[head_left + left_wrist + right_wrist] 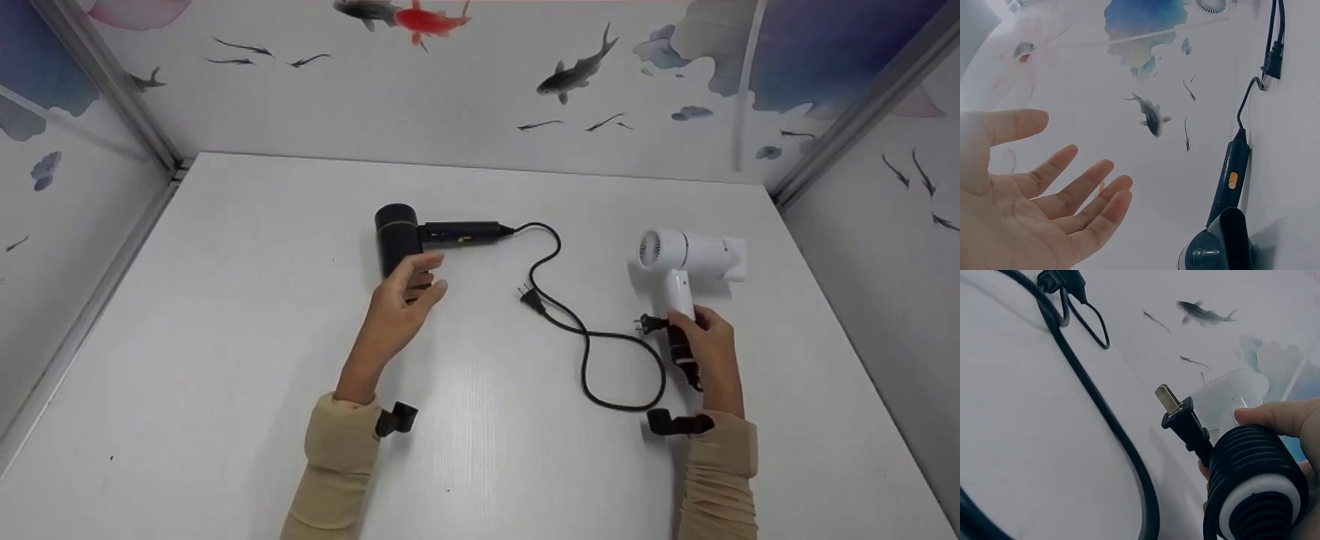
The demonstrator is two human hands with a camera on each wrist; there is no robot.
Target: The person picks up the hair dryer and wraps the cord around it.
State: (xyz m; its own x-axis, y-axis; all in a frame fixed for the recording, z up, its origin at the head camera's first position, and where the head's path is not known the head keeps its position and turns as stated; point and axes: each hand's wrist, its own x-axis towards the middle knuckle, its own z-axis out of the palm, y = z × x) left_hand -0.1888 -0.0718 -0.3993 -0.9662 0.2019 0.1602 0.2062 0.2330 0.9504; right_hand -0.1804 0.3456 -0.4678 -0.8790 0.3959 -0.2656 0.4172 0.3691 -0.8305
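Observation:
A black hair dryer (396, 229) lies on the white table, its handle (461, 232) pointing right. My left hand (396, 311) is over the near end of its barrel, fingers spread and palm turned to the right; in the left wrist view the hand (1050, 208) is apart from the dryer (1235, 169). Farther right is a white hair dryer (705, 256). My right hand (712, 349) grips its handle, where a black cord (1252, 450) is wound in tight coils. The plug (1182, 422) of that cord sticks out beside my thumb.
The black dryer's cord (587, 371) loops across the table between both hands, with its plug (532, 300) lying near the middle. White panels (480, 97) printed with fish enclose the table at the back and both sides. Black camera mounts (397, 418) sit on both sleeves.

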